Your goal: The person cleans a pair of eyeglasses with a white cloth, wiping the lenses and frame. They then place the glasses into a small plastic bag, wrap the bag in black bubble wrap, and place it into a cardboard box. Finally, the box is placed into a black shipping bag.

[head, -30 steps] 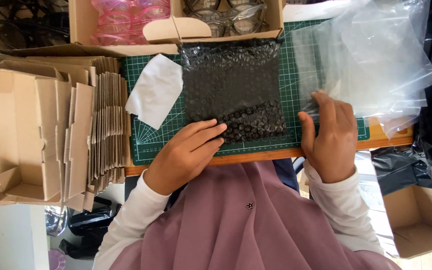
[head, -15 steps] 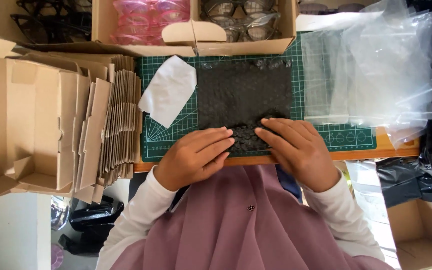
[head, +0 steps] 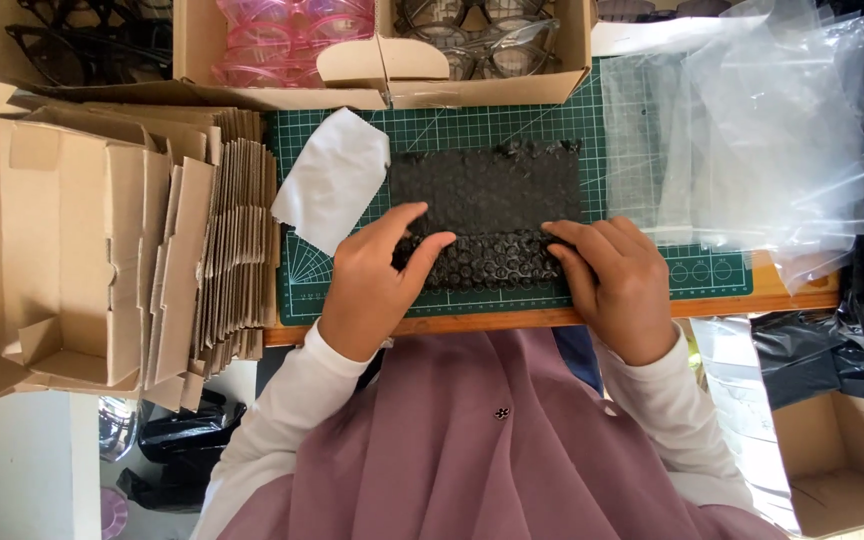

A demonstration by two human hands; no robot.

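Head view, left to right: stack of flat cardboard boxes (head: pixel 152 250) at desk edge, too many to count; one white cloth (head: pixel 332 180) on green cutting mat (head: pixel 652 290). Left hand (head: pixel 372 280), fingers spread, pinching rolled near edge of one black bubble-wrap sheet (head: pixel 487 200), likely to keep the roll tight. Right hand (head: pixel 612 280), fingers together, pressing roll's other end. Clear plastic bags (head: pixel 752 150) piled rightward, within reach.
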